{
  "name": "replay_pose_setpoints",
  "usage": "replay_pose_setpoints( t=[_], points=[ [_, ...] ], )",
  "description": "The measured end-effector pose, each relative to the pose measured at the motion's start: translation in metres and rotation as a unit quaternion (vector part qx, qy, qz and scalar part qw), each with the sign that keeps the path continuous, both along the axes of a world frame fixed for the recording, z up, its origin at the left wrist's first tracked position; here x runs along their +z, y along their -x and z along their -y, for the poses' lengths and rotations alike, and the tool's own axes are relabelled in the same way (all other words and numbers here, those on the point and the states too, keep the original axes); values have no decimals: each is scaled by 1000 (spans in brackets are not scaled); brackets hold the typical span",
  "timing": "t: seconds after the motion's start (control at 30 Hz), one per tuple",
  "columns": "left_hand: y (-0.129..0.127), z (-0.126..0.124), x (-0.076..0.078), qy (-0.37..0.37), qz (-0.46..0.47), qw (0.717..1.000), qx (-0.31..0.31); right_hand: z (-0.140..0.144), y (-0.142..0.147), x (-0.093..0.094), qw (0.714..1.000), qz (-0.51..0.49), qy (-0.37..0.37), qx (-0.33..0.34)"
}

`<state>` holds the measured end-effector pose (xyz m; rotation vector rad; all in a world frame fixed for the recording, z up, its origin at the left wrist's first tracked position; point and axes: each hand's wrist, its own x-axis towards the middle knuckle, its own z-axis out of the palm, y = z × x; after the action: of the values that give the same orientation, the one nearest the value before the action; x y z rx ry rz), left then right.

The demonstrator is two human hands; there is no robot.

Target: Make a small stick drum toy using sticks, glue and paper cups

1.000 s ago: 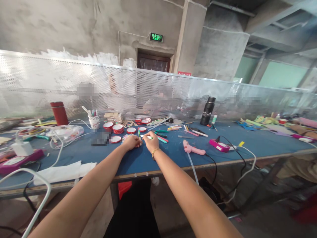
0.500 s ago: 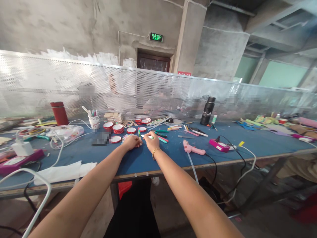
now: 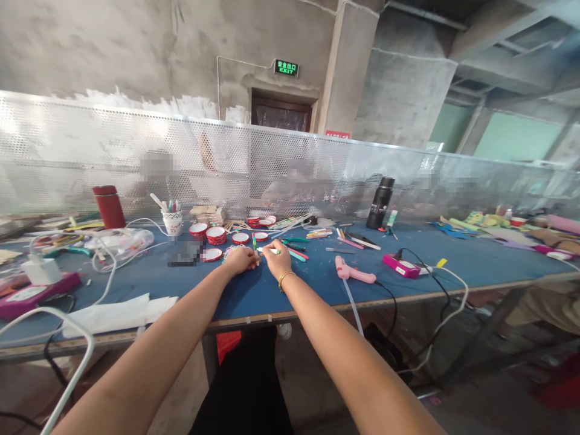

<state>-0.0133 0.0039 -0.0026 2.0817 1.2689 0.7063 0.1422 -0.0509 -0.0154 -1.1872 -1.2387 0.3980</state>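
1. My right hand is out over the blue table, fingers curled shut around a green-and-white marker pen. The pen sticks out from the fingers toward my left hand, lying nearly level just above the tabletop.
2. My left hand lies just beside the right one, palm down, fingers bent and pressed onto a small colourful piece that peeks out on its far side. I cannot tell whether the fingers actually grip that piece or only hold it flat.
3. The pen's tip sits right between the two hands, close to my left fingertips; the hands themselves are almost touching.
4. Just beyond my left hand I see several round red-rimmed lids, some with white centres, one of them right next to the hand's outer side.
5. Past those, farther out from my left hand, stands a paper cup with pens in it, and well beyond that a red flask.
6. To the outer side of my right hand, near it, lies a pink glue gun with its cord trailing off the table edge; past it sits a pink box.
7. Well beyond my right hand a black flask stands upright against the perforated metal screen.
8. Loose coloured sticks lie scattered ahead of my right hand.
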Motion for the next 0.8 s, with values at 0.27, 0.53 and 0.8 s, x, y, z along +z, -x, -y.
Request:
replay_pose_setpoints(
  t=[0.27,0.53,0.8],
  points=[
    [1,3,2,-5,1,1000,-7,3,1,2,1000,19,10,5],
    [0,2,1,6,8,1000,-3,4,0,3,1000,11,14,-11],
    [0,5,4,-4,1,1000,-3,3,1,3,1000,29,13,3]
  ],
)
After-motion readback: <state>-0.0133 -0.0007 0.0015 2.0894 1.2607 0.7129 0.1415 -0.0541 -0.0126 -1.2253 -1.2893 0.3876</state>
